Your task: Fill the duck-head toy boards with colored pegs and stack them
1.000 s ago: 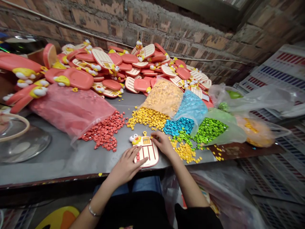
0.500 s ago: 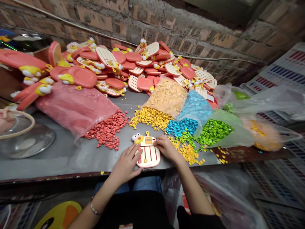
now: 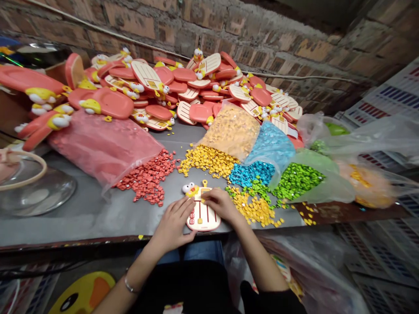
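Observation:
A cream, duck-headed toy board (image 3: 205,213) with dark red slots lies flat near the table's front edge. Its white-eyed, yellow-billed head points to the upper left. Several red pieces (image 3: 192,215) sit along the left slot, and one yellow piece (image 3: 200,221) is at the bottom of another slot. My left hand (image 3: 175,221) holds the board's left side, fingers over its edge and thumb by the bottom corner. Over the upper middle of the board, my right hand (image 3: 223,205) has its fingertips pinched together; anything between them is hidden.
Loose red (image 3: 149,181), yellow (image 3: 209,160), blue (image 3: 252,172) and green pieces (image 3: 297,179) spill from plastic bags. More yellow pieces (image 3: 255,207) lie beside my right wrist. Behind is a heap of similar toy boards (image 3: 186,76) against a brick wall. A clear lidlike dome (image 3: 39,192) stands left.
My right hand has moved left, from the board's upper right edge to its upper middle. My left hand stays at the board's left side. The view has shifted slightly.

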A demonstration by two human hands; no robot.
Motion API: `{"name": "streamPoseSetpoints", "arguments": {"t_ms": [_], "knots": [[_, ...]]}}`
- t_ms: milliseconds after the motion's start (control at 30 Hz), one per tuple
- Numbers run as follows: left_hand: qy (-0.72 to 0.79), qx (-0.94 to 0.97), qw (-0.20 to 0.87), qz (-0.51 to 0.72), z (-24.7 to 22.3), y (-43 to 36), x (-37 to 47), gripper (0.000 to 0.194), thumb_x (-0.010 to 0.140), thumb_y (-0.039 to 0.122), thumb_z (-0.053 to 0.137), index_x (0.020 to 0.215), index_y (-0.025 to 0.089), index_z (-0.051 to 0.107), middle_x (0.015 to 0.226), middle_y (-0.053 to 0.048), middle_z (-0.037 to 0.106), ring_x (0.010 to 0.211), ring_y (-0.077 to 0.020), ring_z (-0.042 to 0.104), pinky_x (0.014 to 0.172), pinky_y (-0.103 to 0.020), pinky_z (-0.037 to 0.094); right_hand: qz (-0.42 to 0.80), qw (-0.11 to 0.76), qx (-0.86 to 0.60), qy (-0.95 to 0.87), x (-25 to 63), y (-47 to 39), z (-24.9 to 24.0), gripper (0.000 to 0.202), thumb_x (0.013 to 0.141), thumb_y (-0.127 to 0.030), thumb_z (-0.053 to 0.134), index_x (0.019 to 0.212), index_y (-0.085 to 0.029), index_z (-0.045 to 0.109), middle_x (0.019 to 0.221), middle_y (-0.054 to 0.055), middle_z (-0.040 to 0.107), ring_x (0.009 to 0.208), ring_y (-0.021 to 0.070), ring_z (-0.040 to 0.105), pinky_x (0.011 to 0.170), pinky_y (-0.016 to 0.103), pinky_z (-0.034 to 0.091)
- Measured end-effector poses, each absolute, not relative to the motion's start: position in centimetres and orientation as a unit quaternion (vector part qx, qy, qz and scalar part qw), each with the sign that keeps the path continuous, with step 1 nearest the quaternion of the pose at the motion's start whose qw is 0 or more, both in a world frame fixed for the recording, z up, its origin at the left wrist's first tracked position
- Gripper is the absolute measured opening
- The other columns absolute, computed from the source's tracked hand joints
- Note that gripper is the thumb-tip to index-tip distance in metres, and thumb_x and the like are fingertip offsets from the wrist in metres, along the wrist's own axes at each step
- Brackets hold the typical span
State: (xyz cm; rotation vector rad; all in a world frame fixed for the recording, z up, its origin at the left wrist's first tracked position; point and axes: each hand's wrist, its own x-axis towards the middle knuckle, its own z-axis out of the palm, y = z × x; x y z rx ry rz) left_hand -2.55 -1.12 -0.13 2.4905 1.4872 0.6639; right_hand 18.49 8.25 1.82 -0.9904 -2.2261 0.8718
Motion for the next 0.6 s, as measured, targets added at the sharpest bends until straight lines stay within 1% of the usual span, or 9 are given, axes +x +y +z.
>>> {"name": "streamPoseSetpoints", "arguments": {"t_ms": [67, 133, 200, 267, 333, 400, 433, 500, 600], "knots": [[0.501, 0.832, 0.082, 0.223, -0.2, -1.1, -2.5, 0.073, 0.073, 0.034, 0.061, 0.140, 0.013, 0.041, 0.143, -0.011, 0.047, 0.133, -0.0285, 0.038, 0.109, -0.043, 0.029, 0.324, 0.289, -0.347, -0.831, 17.7, 7.7, 1.5, 0.012, 0.086, -0.015, 0.062, 0.093, -0.019, 0.071, 0.088, 0.006, 0.072, 0.084, 0.0189, 0.064, 0.080, 0.032, 0.048], [0.504, 0.830, 0.081, 0.224, -0.2, -1.1, -2.5, 0.073, 0.073, 0.034, 0.061, 0.140, 0.014, 0.041, 0.143, -0.011, 0.047, 0.133, -0.0290, 0.038, 0.111, -0.044, 0.027, 0.354, 0.265, -0.295, -0.847, 17.7, 7.4, 1.7, 0.011, 0.085, -0.022, 0.065, 0.094, -0.020, 0.071, 0.085, 0.005, 0.072, 0.081, 0.0186, 0.064, 0.080, 0.033, 0.048], [0.506, 0.828, 0.080, 0.226, -0.3, -1.2, -2.4, 0.072, 0.073, 0.035, 0.061, 0.140, 0.016, 0.042, 0.142, -0.011, 0.048, 0.133, -0.0293, 0.038, 0.112, -0.046, 0.025, 0.404, 0.232, -0.246, -0.850, 18.5, 7.4, 2.2, 0.019, 0.080, -0.032, 0.071, 0.096, -0.021, 0.071, 0.085, 0.005, 0.072, 0.081, 0.0191, 0.064, 0.081, 0.034, 0.049], [0.502, 0.831, 0.076, 0.225, -0.3, -1.2, -2.4, 0.068, 0.074, 0.035, 0.061, 0.139, 0.019, 0.044, 0.143, -0.011, 0.047, 0.134, -0.0299, 0.036, 0.113, -0.048, 0.023, 0.436, 0.237, -0.252, -0.831, 19.4, 7.8, 2.8, 0.024, 0.080, -0.037, 0.071, 0.098, -0.020, 0.071, 0.088, 0.005, 0.072, 0.084, 0.0198, 0.065, 0.080, 0.034, 0.050], [0.495, 0.837, 0.073, 0.221, -0.3, -1.2, -2.4, 0.063, 0.077, 0.035, 0.061, 0.137, 0.022, 0.047, 0.145, -0.012, 0.044, 0.135, -0.0310, 0.034, 0.113, -0.050, 0.022, 0.402, 0.288, -0.322, -0.807, 20.1, 9.0, 3.0, 0.019, 0.086, -0.033, 0.065, 0.099, -0.020, 0.070, 0.092, 0.006, 0.070, 0.087, 0.0200, 0.064, 0.079, 0.033, 0.050], [0.483, 0.845, 0.069, 0.220, -0.3, -1.2, -2.5, 0.058, 0.078, 0.035, 0.061, 0.134, 0.024, 0.051, 0.146, -0.013, 0.040, 0.136, -0.0326, 0.032, 0.111, -0.052, 0.024, 0.302, 0.324, -0.395, -0.805, 20.1, 10.9, 2.8, 0.016, 0.089, -0.023, 0.059, 0.100, -0.021, 0.069, 0.098, 0.007, 0.068, 0.092, 0.0207, 0.062, 0.082, 0.035, 0.049], [0.478, 0.847, 0.066, 0.222, -0.3, -1.3, -2.5, 0.055, 0.079, 0.035, 0.061, 0.132, 0.024, 0.053, 0.147, -0.013, 0.039, 0.136, -0.0332, 0.031, 0.111, -0.053, 0.025, 0.246, 0.319, -0.416, -0.815, 19.9, 11.9, 2.6, 0.016, 0.088, -0.018, 0.058, 0.099, -0.020, 0.069, 0.100, 0.008, 0.067, 0.095, 0.0213, 0.060, 0.085, 0.036, 0.048], [0.469, 0.851, 0.060, 0.227, -0.4, -1.3, -2.5, 0.052, 0.081, 0.034, 0.061, 0.131, 0.025, 0.054, 0.148, -0.014, 0.038, 0.136, -0.0337, 0.031, 0.109, -0.054, 0.026, 0.167, 0.268, -0.424, -0.849, 19.5, 14.0, 2.0, 0.019, 0.085, -0.009, 0.056, 0.092, -0.019, 0.070, 0.100, 0.009, 0.065, 0.095, 0.0216, 0.058, 0.087, 0.036, 0.047], [0.464, 0.853, 0.055, 0.231, -0.5, -1.4, -2.6, 0.049, 0.083, 0.033, 0.059, 0.131, 0.025, 0.054, 0.148, -0.014, 0.038, 0.136, -0.0335, 0.031, 0.108, -0.054, 0.028, 0.128, 0.197, -0.420, -0.877, 19.1, 15.8, 1.5, 0.021, 0.082, -0.003, 0.054, 0.076, -0.018, 0.067, 0.086, 0.008, 0.064, 0.083, 0.0196, 0.057, 0.077, 0.031, 0.047]]}}
